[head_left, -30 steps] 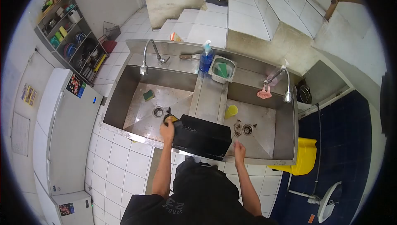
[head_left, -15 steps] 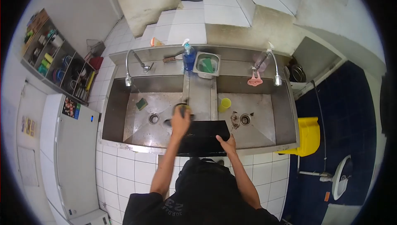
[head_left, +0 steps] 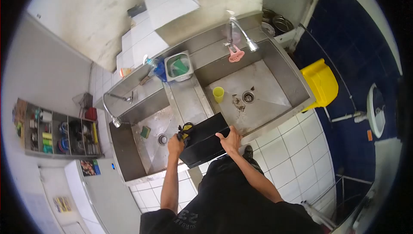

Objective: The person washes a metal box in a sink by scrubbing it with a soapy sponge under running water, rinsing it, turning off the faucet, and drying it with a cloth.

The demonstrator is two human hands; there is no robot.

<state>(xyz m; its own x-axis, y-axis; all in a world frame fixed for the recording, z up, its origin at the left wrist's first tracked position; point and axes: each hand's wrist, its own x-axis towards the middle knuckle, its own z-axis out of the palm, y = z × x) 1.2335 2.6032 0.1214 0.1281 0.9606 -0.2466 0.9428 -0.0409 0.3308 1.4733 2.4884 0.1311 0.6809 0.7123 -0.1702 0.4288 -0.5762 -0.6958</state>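
Observation:
A plain black box [head_left: 202, 141] lies slantwise across the front of the double sink, between the two basins. My right hand [head_left: 230, 140] grips its right end, thumb on top and the other fingers partly hidden. My left hand [head_left: 175, 145] is at the box's left end, closed on a black-and-yellow looped bundle [head_left: 186, 130] that looks like a cord or strap. Whether this hand also touches the box I cannot tell. Behind the box, a yellow cup [head_left: 218, 93] stands in the right basin [head_left: 266, 83].
The left basin [head_left: 148, 156] holds a green sponge [head_left: 145, 132]. Dark scraps lie around the right drain [head_left: 248, 97]. Behind are a blue soap bottle [head_left: 159, 69], a metal tub [head_left: 178, 75] and two curved faucets. To the right stands a yellow plastic chair [head_left: 320, 83].
My view has turned and shifted to the right. My left hand has drawn back from over the left basin to the box's left end, bringing the black-and-yellow bundle. My right hand keeps hold of the box.

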